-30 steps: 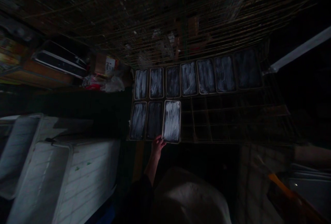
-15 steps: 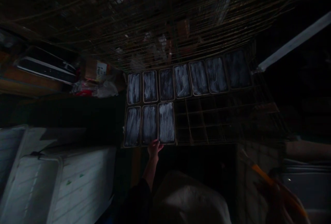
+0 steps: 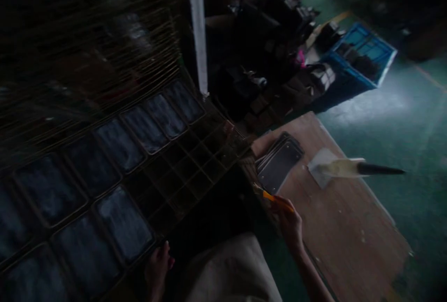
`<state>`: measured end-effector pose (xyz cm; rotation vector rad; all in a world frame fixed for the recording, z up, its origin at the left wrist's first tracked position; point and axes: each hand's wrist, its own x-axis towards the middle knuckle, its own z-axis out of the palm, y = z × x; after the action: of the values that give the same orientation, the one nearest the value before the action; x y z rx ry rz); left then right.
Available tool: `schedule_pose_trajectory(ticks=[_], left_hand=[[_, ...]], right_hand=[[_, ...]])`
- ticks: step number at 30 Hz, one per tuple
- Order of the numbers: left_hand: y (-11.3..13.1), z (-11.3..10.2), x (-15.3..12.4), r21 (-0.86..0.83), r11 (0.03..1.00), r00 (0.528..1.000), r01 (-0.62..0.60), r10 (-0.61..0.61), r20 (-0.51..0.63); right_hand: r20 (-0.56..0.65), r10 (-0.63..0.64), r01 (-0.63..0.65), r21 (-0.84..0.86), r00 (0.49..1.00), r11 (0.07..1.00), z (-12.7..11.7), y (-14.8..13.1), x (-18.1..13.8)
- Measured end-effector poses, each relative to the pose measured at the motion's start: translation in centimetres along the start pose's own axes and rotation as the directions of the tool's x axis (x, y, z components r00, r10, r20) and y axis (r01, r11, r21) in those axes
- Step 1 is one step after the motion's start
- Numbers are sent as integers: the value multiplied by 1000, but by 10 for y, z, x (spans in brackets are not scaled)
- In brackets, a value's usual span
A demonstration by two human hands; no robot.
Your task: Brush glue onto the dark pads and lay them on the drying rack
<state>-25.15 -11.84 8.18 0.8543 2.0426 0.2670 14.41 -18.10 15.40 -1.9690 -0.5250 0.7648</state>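
It is very dim. My left hand (image 3: 157, 269) is at the bottom, fingers stretched up and empty, just below the near edge of a wire rack (image 3: 195, 171). The closest white-smeared dark panel (image 3: 124, 223) lies flat on the rack just above it. More such panels (image 3: 153, 127) fill the row behind. My right hand (image 3: 290, 225) is closed on an orange-handled tool (image 3: 275, 196) over the edge of a wooden table (image 3: 349, 237). Its tip points at a stack of dark plates (image 3: 279, 164) on the table.
A black-handled brush (image 3: 352, 168) lies over a white pad (image 3: 321, 169) on the table. Beyond are a white post (image 3: 197, 32), dark clutter (image 3: 272, 36), a blue crate (image 3: 363, 55) and green floor (image 3: 401, 120). My light-clothed lap (image 3: 230, 274) is at the bottom.
The view has swung right, bringing in the table, plates and my right hand with the orange tool. My left hand has come off the third lower panel and dropped back.
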Motion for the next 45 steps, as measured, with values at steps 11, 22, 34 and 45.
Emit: schedule_pose_trajectory(ticks=[11, 22, 34, 45], left_hand=[[178, 273, -74, -155, 976, 752, -156, 219, 622], [207, 347, -90, -133, 991, 842, 26, 50, 538], [203, 354, -96, -183, 981, 857, 57, 46, 513], [207, 350, -92, -119, 986, 832, -120, 165, 529]], right_hand=[[-106, -340, 257, -462, 934, 849, -143, 37, 156], [80, -317, 274, -721, 945, 636, -146, 71, 221], [417, -28, 189, -351, 909, 917, -117, 54, 91], [70, -218, 229, -278, 973, 933, -158, 76, 242]])
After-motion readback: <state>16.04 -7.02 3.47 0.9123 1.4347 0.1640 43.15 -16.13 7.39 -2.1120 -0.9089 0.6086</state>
